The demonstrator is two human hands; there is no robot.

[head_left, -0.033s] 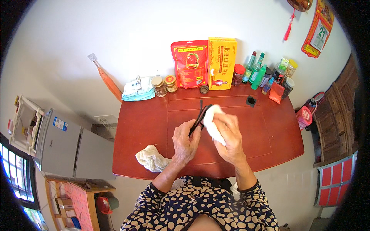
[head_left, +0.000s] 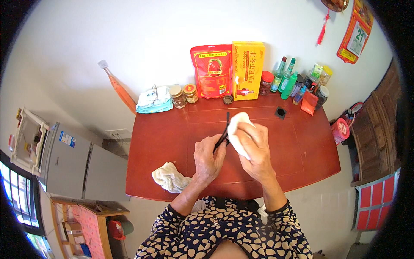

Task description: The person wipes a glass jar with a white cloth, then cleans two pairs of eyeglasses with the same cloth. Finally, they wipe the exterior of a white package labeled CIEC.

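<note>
Over the table's middle, a pair of black glasses (head_left: 222, 139) with thin arms is pinched by my left hand (head_left: 207, 160), thumb and fingers closed on it. One slim arm points up and away from me. My right hand (head_left: 256, 153) is closed around a white cloth (head_left: 238, 123), pressed against the right side of the glasses. Cloth and fingers hide most of the front of the glasses. Beside my left wrist, a crumpled off-white rag (head_left: 168, 177) lies by the table's near edge.
Along the far edge of the red-brown table (head_left: 172, 134) stand a wipes pack (head_left: 154, 101), jars (head_left: 177, 97), a red pouch (head_left: 213, 73), a yellow box (head_left: 248, 71) and several green bottles (head_left: 285, 80). A round black hole piece (head_left: 280, 112) sits at the right. A grey fridge (head_left: 73, 159) stands left.
My right hand and the cloth have shifted slightly nearer to me. The glasses have turned a little, and less of their dark front shows beside the cloth.
</note>
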